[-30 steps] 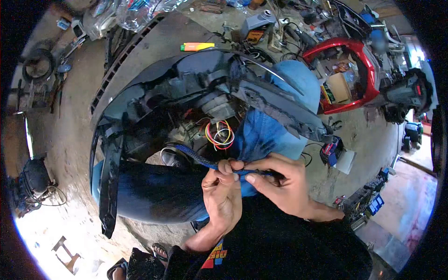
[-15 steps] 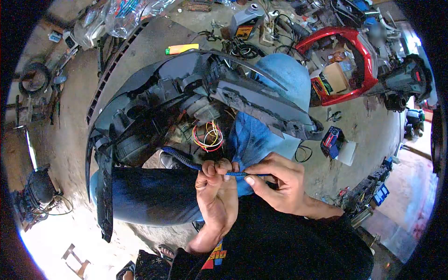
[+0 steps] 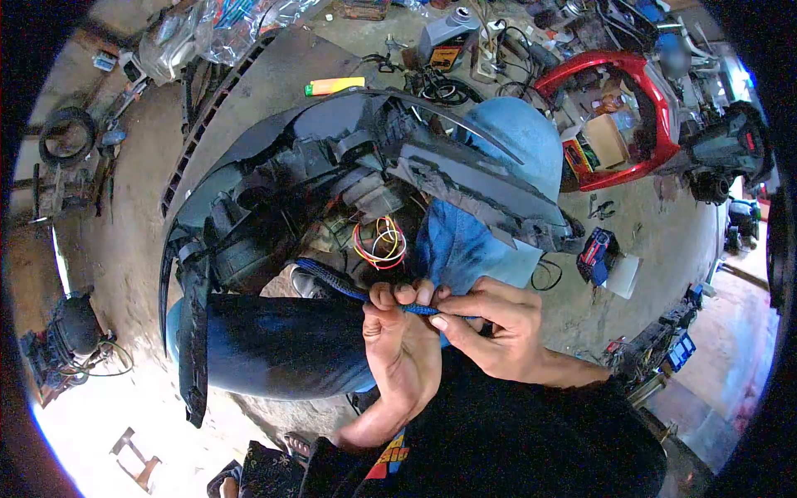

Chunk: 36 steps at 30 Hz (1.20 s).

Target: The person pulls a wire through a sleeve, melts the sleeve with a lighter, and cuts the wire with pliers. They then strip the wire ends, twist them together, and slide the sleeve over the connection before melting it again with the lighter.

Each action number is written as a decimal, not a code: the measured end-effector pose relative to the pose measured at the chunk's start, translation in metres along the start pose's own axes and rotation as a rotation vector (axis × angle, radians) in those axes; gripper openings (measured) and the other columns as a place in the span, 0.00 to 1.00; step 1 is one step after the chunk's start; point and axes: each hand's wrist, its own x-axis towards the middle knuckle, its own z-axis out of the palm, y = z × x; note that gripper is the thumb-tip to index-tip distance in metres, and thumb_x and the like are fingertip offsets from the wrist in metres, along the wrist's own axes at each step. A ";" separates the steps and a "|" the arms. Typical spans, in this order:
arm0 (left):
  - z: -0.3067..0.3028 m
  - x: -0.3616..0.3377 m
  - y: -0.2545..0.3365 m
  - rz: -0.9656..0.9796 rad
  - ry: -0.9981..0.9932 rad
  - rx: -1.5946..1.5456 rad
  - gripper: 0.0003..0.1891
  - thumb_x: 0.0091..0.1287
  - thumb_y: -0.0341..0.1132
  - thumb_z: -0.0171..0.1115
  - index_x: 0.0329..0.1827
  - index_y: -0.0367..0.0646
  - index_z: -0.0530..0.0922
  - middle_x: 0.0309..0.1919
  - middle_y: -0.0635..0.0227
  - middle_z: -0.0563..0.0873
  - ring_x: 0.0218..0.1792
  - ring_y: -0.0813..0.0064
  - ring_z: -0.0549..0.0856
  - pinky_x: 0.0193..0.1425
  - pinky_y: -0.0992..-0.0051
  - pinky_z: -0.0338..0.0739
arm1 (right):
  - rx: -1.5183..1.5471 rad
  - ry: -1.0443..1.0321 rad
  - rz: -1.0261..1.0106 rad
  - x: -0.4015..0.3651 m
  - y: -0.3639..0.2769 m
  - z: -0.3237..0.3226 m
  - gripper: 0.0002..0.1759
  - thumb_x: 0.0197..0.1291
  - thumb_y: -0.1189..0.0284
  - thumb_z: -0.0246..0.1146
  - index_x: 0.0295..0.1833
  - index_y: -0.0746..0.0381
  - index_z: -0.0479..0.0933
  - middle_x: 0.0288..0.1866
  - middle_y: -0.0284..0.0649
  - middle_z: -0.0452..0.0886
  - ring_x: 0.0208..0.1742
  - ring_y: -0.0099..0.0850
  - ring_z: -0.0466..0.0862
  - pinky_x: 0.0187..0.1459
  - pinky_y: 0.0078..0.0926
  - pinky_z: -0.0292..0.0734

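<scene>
A blue-black braided cable sleeve point(image 3: 332, 281) runs out from under a dark plastic motorcycle headlight housing point(image 3: 274, 158) and into my fingers. Closed round it is my left hand point(image 3: 400, 344), palm turned up. My right hand point(image 3: 498, 324) pinches the sleeve just to the right, its thumb and forefinger almost touching the left fingertips. Whatever lies inside the sleeve is hidden. Thin red, yellow and white wires point(image 3: 380, 243) hang in a loop from the housing, above my hands. The housing rests across my legs in blue jeans point(image 3: 282, 344).
On the floor beyond lie a yellow-green lighter-like item point(image 3: 334, 86), a grey oil bottle point(image 3: 448, 40) and a red body panel point(image 3: 669, 116). To the right is a small blue-red box point(image 3: 595, 256). A tyre point(image 3: 68, 136) lies far left. Another person's foot point(image 3: 296, 446) shows at the bottom.
My hands have drawn closer together along the sleeve, the left shifting right towards the right. The whole view has moved slightly; both hands keep hold.
</scene>
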 end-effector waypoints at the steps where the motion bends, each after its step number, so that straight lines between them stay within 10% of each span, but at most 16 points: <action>1: 0.000 0.000 -0.001 -0.005 0.016 0.014 0.07 0.76 0.40 0.67 0.48 0.54 0.76 0.48 0.77 0.82 0.51 0.71 0.75 0.70 0.56 0.67 | -0.008 -0.003 -0.012 0.000 0.001 0.000 0.09 0.57 0.79 0.78 0.43 0.67 0.89 0.31 0.41 0.87 0.22 0.19 0.77 0.23 0.20 0.67; 12: -0.001 -0.007 -0.010 0.049 -0.017 -0.044 0.13 0.79 0.50 0.60 0.52 0.51 0.76 0.51 0.72 0.82 0.55 0.70 0.76 0.74 0.51 0.68 | 0.049 0.011 -0.030 0.000 0.005 0.010 0.10 0.57 0.78 0.77 0.45 0.66 0.89 0.29 0.40 0.85 0.25 0.29 0.83 0.30 0.27 0.76; 18: -0.012 -0.012 -0.014 0.097 0.012 0.152 0.14 0.79 0.54 0.58 0.59 0.62 0.74 0.53 0.88 0.85 0.56 0.73 0.79 0.75 0.46 0.70 | 0.081 0.025 -0.036 -0.001 0.004 0.017 0.08 0.55 0.82 0.77 0.42 0.71 0.89 0.31 0.44 0.87 0.30 0.29 0.84 0.43 0.28 0.78; 21: -0.005 -0.013 -0.013 0.095 0.027 -0.050 0.14 0.81 0.50 0.58 0.53 0.50 0.75 0.53 0.70 0.85 0.59 0.64 0.78 0.79 0.45 0.64 | 0.111 0.008 0.036 -0.003 0.001 0.019 0.09 0.56 0.82 0.77 0.43 0.70 0.89 0.33 0.45 0.88 0.32 0.30 0.85 0.45 0.29 0.78; 36: -0.023 0.000 -0.020 0.233 -0.227 0.225 0.16 0.78 0.50 0.62 0.59 0.53 0.72 0.60 0.70 0.87 0.63 0.53 0.82 0.75 0.38 0.70 | 0.265 0.109 0.123 -0.008 0.001 0.028 0.08 0.62 0.75 0.76 0.45 0.67 0.88 0.38 0.44 0.90 0.39 0.31 0.89 0.41 0.27 0.81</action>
